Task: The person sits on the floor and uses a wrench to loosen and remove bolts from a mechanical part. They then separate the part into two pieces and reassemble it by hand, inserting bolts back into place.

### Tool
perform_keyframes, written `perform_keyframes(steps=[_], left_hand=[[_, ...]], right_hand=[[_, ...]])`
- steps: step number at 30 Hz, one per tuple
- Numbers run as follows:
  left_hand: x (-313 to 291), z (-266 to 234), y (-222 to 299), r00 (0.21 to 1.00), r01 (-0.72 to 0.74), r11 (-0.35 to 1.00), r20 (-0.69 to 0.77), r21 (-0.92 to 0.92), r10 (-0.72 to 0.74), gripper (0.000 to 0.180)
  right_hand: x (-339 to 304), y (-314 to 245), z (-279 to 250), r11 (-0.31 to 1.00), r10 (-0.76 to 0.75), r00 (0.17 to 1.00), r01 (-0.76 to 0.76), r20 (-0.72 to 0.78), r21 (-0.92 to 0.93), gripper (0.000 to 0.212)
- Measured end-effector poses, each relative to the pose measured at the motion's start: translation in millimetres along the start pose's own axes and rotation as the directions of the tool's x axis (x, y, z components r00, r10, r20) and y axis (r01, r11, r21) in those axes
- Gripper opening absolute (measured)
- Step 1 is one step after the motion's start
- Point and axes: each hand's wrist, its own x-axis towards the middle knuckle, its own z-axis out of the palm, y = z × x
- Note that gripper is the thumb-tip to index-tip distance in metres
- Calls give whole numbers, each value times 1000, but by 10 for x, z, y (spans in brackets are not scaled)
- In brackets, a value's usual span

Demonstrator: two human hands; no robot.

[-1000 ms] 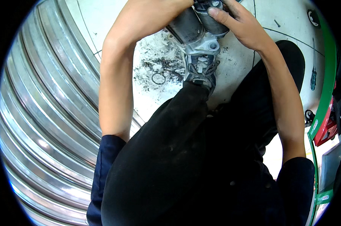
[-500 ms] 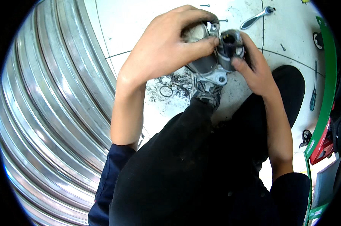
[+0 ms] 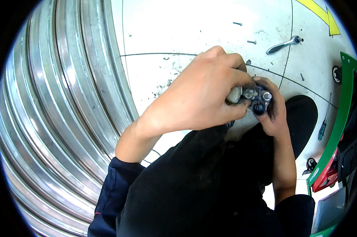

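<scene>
A car starter motor [image 3: 254, 94] is held up between both hands over my bent legs. Its solenoid end, with a shiny terminal stud [image 3: 267, 96] and a round black part, faces up. My left hand [image 3: 204, 91] is closed over the motor's larger body; a worn grey end shows between thumb and fingers. My right hand [image 3: 275, 114] grips the solenoid side from the right, its fingertips blackened. Most of the motor's body is hidden by my left hand.
On the tiled floor lie a ratchet wrench [image 3: 283, 45], loose bolts [image 3: 237, 23] and a screwdriver [image 3: 323, 122]. Dark grime is scattered beyond my left hand. A ribbed metal shutter [image 3: 68, 98] stands on the left, a green-framed wheeled cart [image 3: 336, 130] on the right.
The starter motor has been turned, so its solenoid terminals now face up instead of its long side. Both hands have come nearer to me and slightly right. The view has shifted.
</scene>
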Motion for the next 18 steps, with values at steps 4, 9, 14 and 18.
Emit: perform_keyframes(steps=[4, 9, 14, 18], left_hand=[[-98, 22, 25, 1000, 2, 993, -19, -118, -4, 30], [-203, 19, 90, 996, 89, 986, 16, -144, -87, 25], [-344, 18, 195, 996, 84, 992, 13, -91, -83, 25], [-460, 57, 178, 997, 52, 998, -61, -18, -53, 28]], right_hand=[[-19, 8, 39, 999, -39, 999, 39, -19, 30, 71], [-43, 18, 65, 997, -74, 996, 72, 45, 42, 65], [-51, -41, 100, 978, -207, 970, 208, 126, 9, 64], [-43, -76, 136, 985, -168, 978, 171, 122, -14, 66]])
